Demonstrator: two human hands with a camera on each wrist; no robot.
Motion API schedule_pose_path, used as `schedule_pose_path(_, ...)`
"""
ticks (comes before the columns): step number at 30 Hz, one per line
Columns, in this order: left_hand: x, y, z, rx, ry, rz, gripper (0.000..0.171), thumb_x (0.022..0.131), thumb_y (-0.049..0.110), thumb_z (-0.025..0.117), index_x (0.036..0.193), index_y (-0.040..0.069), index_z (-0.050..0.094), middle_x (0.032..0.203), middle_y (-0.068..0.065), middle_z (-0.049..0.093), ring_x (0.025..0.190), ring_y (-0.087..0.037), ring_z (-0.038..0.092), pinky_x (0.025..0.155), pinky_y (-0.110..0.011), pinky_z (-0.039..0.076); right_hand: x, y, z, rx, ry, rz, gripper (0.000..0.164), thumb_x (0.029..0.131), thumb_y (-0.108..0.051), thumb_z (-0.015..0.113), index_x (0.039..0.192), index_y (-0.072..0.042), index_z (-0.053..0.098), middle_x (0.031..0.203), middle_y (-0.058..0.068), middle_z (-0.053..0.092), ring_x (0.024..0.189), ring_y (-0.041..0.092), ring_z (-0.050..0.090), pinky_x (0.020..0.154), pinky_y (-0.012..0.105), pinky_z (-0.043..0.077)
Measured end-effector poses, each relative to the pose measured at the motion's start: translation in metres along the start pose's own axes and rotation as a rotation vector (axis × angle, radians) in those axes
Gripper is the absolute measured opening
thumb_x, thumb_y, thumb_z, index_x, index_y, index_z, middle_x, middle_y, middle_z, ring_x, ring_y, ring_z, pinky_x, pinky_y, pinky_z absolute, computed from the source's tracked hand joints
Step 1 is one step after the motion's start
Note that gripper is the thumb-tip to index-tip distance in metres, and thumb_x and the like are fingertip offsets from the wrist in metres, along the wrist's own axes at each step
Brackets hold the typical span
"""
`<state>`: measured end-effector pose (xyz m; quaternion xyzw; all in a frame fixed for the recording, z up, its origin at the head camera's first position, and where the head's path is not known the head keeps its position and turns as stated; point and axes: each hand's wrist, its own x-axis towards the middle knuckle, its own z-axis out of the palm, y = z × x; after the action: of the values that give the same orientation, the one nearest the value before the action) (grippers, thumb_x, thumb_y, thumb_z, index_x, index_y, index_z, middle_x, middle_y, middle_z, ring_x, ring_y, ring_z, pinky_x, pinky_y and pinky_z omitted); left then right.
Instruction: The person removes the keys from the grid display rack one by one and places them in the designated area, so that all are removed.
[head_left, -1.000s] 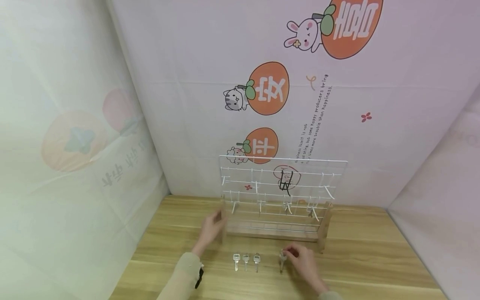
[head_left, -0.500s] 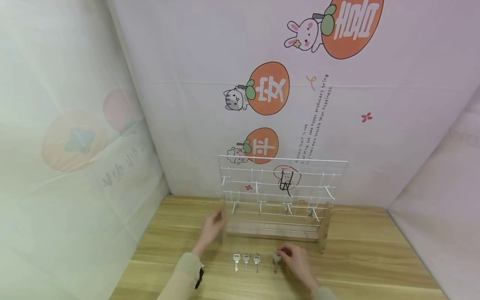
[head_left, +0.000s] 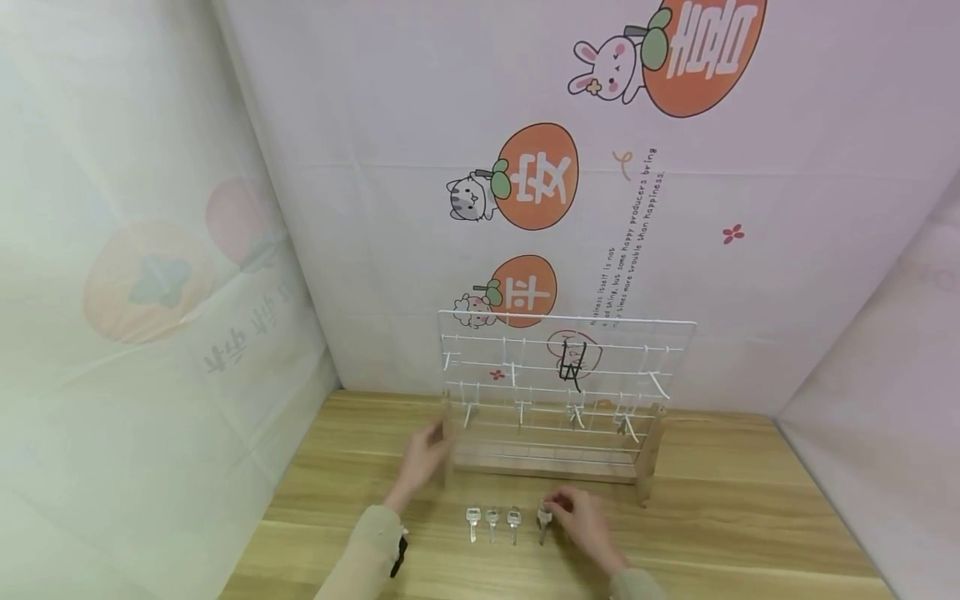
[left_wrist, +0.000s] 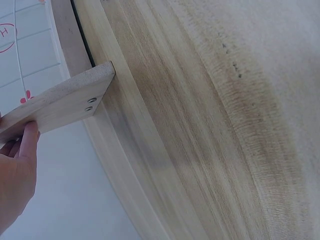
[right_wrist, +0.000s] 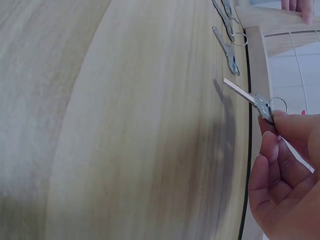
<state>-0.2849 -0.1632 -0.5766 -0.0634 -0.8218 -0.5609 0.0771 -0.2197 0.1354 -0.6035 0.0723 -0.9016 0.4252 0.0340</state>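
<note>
A silver key point(right_wrist: 260, 104) with a small ring is pinched by its head between thumb and finger of my right hand point(head_left: 583, 521). Its blade points away from the hand, above the wooden table in the right wrist view. To its left, three silver keys lie in a row, the nearest key point(head_left: 513, 520) blade toward me. My left hand point(head_left: 422, 458) grips the wooden side post point(left_wrist: 65, 102) of the white wire rack point(head_left: 540, 450), thumb on its outer face and other fingers mostly hidden behind it.
White hooks point(head_left: 522, 411) stick out from the rack's grid, with a black hook point(head_left: 572, 367) higher up. Small metal things hang at some lower hooks. Behind stands a white printed cloth point(head_left: 390, 250), with cloth walls on both sides of the wooden table point(head_left: 750, 500).
My right hand has moved left with the key, closer to the three keys in the row. The left hand stays at the rack's side post.
</note>
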Motion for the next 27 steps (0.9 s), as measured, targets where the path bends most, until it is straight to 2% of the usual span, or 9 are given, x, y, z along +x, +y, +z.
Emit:
schedule_pose_path(12,-0.001,0.002,0.000,-0.018,-0.007,0.007,0.056,0.097,0.016,0.062,0.142,-0.010,0.043,0.140,-0.031,0.053,0.129,-0.045,0.055,0.108,-0.052,0.049,0.005,0.004,0.007,0.023,-0.055,-0.011,0.004,0.084,-0.008,0.074,0.087,-0.010,0.072,0.078,-0.001,0.071,0.065,-0.002,0.054,0.057,0.013,0.048)
schedule_pose_path(20,-0.001,0.000,0.000,-0.004,-0.006,-0.006,0.056,0.097,0.020,0.063,0.143,-0.007,0.044,0.140,-0.029,0.054,0.129,-0.043,0.055,0.108,-0.050,0.050,0.008,0.006,0.011,0.004,-0.077,-0.014,0.004,0.084,-0.008,0.074,0.086,-0.010,0.072,0.080,-0.001,0.071,0.068,0.000,0.055,0.058,0.014,0.047)
schedule_pose_path(27,-0.001,0.001,-0.002,0.005,-0.001,0.002,0.056,0.097,0.021,0.064,0.141,-0.009,0.046,0.138,-0.030,0.055,0.128,-0.044,0.056,0.108,-0.052,0.050,0.008,0.006,0.012,-0.018,-0.058,-0.041,0.004,0.083,-0.007,0.075,0.085,-0.010,0.072,0.081,-0.001,0.073,0.072,0.003,0.059,0.063,0.015,0.050)
